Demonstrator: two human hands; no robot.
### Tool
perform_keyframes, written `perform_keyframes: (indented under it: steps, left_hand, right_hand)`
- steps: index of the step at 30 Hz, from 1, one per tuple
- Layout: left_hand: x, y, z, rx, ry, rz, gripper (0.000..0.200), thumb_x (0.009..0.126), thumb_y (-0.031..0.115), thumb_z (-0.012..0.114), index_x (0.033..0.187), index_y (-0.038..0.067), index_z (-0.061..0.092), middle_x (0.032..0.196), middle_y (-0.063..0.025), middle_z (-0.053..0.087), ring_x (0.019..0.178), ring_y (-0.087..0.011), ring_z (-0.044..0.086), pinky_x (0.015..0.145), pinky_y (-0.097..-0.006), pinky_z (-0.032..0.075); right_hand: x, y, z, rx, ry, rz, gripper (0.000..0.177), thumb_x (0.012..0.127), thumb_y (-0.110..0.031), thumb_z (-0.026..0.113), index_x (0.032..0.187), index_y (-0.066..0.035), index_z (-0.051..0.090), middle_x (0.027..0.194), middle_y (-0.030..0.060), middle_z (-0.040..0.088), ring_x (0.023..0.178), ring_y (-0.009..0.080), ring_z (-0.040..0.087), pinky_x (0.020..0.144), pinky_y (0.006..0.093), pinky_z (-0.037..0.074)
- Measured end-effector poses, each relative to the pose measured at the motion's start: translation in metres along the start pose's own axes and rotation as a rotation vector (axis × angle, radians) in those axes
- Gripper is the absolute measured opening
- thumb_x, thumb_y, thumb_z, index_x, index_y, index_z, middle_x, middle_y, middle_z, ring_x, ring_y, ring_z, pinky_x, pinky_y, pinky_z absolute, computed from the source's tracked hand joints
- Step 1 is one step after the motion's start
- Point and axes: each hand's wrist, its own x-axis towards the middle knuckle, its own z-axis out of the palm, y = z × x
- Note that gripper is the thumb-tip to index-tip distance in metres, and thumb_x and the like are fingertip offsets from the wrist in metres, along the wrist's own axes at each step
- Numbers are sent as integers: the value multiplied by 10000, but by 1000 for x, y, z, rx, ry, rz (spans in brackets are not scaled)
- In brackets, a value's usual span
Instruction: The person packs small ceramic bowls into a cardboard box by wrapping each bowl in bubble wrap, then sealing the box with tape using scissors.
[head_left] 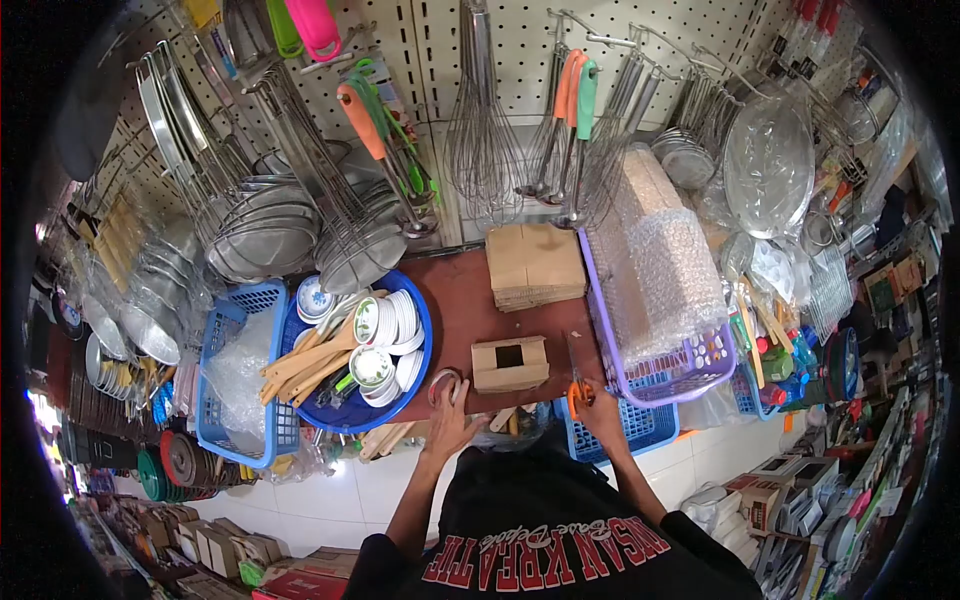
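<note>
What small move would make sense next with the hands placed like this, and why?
Probably slide the tape roll toward the small cardboard box. The left hand already has its fingers at the roll, just beside the box, while the right hand holds the orange-handled scissors on the box's other side.

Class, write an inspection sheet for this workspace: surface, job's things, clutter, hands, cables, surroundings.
Surface: reddish-brown tabletop, partly covered.
Job's things: cardboard box with a dark opening; cardboard stack behind it; tape roll; orange-handled scissors.
Clutter: blue basin of bowls and utensils, left; purple basket with bubble-wrapped goods, right.
Hands: left hand at the tape roll, grip unclear; right hand holds the scissors.
Cables: nothing seen.
Surroundings: hanging whisks, pale tiled floor.
</note>
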Motion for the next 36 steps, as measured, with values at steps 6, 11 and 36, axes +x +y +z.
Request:
perform_keyframes:
  steps: [6, 11, 36]
  left_hand:
    - [8, -16, 8, 85, -166, -96, 956, 838, 542, 668, 1541, 81, 213, 1515, -253, 294, 1356, -456, 347, 1101, -585, 280]
    - [0, -3, 2, -2, -25, -70, 985, 815, 422, 732, 1527, 13, 188, 1496, -246, 319, 1333, -440, 372, 1119, -540, 273]
    - [68, 120, -56, -370, 235, 271, 1038, 781, 609, 698, 1490, -5, 254, 1448, -253, 366, 1301, -443, 378, 1079, -522, 309]
  right_hand:
    - [26, 25, 18, -69, 55, -95, 408, 791, -92, 706, 1187, -37, 629, 1095, 206, 673, 1004, 384, 658, 868, 442, 527]
    - [45, 24, 27, -363, 0, -15, 324, 799, -173, 726, 1066, -21, 625, 1076, 200, 643, 967, 415, 639, 844, 498, 518]
    - [-6, -141, -48, 711, -457, -286, 180, 944, -122, 643, 1073, -3, 683, 1026, 75, 668, 951, 138, 632, 822, 269, 496]
